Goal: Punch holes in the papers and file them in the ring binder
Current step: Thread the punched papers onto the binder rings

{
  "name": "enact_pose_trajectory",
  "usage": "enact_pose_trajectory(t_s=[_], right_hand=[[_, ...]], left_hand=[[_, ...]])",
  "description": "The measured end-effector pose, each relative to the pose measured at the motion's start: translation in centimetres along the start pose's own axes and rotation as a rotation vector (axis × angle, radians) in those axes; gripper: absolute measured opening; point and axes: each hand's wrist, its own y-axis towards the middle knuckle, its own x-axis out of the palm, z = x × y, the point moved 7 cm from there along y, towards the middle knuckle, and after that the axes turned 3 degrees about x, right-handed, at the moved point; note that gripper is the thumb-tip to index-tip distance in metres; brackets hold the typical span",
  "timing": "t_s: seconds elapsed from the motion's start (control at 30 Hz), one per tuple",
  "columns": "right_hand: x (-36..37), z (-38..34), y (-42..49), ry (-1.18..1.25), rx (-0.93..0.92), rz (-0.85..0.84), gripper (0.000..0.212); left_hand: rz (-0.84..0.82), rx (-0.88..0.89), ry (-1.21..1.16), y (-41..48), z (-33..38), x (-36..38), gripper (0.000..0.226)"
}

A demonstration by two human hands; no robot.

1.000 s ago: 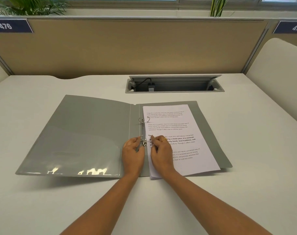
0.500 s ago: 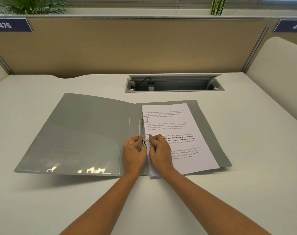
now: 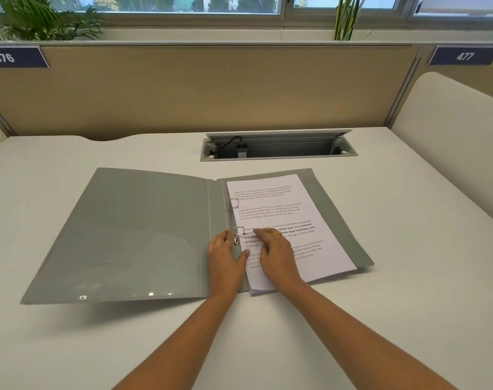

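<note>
Bright, soft daylight from the window (image 3: pixel 166 7) beyond the hands (image 3: pixel 225 257); glare spots on the binder (image 3: pixel 127 235) to their left; right fingers (image 3: pixel 260 232) blurred.

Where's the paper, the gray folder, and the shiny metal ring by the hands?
papers (image 3: pixel 332 257): head view, on the blank right margin of the top sheet.
ring binder (image 3: pixel 144 232): head view, on the open left cover.
near metal ring (image 3: pixel 237 227): head view, on the top of its arch.

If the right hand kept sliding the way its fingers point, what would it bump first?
Most likely the nearer metal ring, close ahead; the right hand rests on the papers, pointing at it. Depth is unclear.
</note>
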Motion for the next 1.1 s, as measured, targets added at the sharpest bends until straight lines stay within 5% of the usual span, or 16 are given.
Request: enact_pose_trajectory(t_s=[0.37,1.1], right_hand=[[-3.8,5.1,-4.9,-0.426,0.298,0.112,0.065],[-4.8,6.6,-5.7,-0.364,0.412,0.115,0.086]], left_hand=[[0.002,0.009,0.049,-0.1,0.2,-0.1,0.060],[0.000,-0.003,0.049,0.1,-0.1,0.1,0.059]])
